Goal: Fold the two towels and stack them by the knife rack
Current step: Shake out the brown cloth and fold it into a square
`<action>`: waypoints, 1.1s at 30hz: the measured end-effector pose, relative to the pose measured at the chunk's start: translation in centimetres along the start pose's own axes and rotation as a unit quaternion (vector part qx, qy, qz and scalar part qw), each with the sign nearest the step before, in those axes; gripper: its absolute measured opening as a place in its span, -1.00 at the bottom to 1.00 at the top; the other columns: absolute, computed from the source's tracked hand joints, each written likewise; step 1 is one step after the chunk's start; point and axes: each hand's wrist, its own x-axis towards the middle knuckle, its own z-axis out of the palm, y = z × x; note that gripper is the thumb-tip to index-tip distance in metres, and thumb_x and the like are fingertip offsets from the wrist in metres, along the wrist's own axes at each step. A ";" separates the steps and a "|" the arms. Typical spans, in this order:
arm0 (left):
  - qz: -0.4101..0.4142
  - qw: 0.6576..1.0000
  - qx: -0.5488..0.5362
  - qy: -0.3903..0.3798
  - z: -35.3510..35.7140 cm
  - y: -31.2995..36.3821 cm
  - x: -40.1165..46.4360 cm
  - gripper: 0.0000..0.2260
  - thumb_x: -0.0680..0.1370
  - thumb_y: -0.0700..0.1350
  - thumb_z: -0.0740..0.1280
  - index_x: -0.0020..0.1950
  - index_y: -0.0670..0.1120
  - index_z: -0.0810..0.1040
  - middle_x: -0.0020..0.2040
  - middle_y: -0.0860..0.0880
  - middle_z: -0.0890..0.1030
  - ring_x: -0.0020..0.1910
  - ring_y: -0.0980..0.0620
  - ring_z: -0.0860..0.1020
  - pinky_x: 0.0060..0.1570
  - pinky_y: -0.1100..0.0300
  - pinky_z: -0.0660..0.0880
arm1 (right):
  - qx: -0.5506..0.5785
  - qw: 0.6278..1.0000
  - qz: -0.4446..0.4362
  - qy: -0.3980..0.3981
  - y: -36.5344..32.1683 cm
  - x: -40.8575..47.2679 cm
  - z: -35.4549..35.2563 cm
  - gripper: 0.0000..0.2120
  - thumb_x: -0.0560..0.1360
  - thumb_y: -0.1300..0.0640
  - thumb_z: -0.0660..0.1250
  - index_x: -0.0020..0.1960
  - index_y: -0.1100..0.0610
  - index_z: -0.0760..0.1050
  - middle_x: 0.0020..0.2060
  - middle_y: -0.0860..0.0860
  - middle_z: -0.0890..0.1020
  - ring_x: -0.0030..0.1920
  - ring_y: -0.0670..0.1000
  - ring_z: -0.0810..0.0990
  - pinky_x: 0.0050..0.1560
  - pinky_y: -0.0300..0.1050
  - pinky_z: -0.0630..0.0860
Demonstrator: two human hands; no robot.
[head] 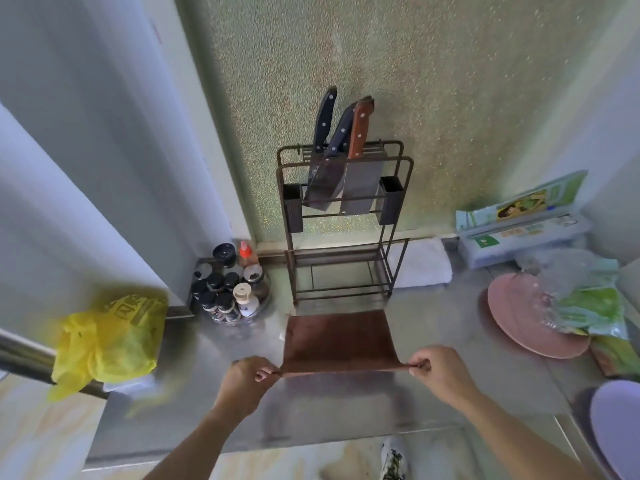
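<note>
A brown towel lies partly on the steel counter, in front of the knife rack. My left hand pinches its near left corner and my right hand pinches its near right corner, so the near edge is stretched taut and lifted off the counter. A white towel lies folded on the counter just right of the rack's base, against the wall. The rack is a dark wire frame holding three knives.
A round tray of spice jars stands left of the rack. A yellow plastic bag hangs at the counter's left end. At right are a pink plate under green packets, a box of wrap and a pale plate.
</note>
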 end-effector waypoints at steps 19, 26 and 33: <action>-0.166 0.984 -0.015 0.057 4.6 -1.0 12.1 -0.96 0.54 -0.19 0.43 -0.08 -0.06 0.66 -0.19 0.00 0.66 -0.16 -0.05 0.65 -0.04 0.12 0.59 | 0.069 0.996 0.058 -0.017 0.4 14.4 3.8 -0.93 0.46 0.08 0.48 -0.07 0.03 0.69 -0.17 -0.06 0.73 -0.13 -0.01 0.68 -0.02 -0.11 0.58; -0.210 0.976 -0.007 0.053 6.9 -1.7 15.2 -0.88 0.55 -0.12 0.40 -0.15 0.09 0.59 -0.16 -0.01 0.70 -0.13 -0.07 0.67 -0.02 0.08 0.59 | 0.074 0.995 0.064 -0.031 2.5 17.9 5.4 -0.96 0.45 0.09 0.49 -0.10 0.03 0.68 -0.20 -0.02 0.74 -0.15 0.02 0.69 -0.11 -0.18 0.49; -0.157 0.970 0.105 0.152 8.6 -0.5 14.6 -0.83 0.58 -0.13 0.36 0.15 -0.12 0.55 0.08 -0.20 0.58 0.03 -0.25 0.56 -0.09 -0.09 0.53 | 0.057 0.998 -0.022 -0.014 2.4 18.7 6.2 -0.66 0.42 0.08 0.52 0.16 0.07 0.58 -0.02 0.02 0.62 -0.16 -0.01 0.63 0.00 -0.06 0.57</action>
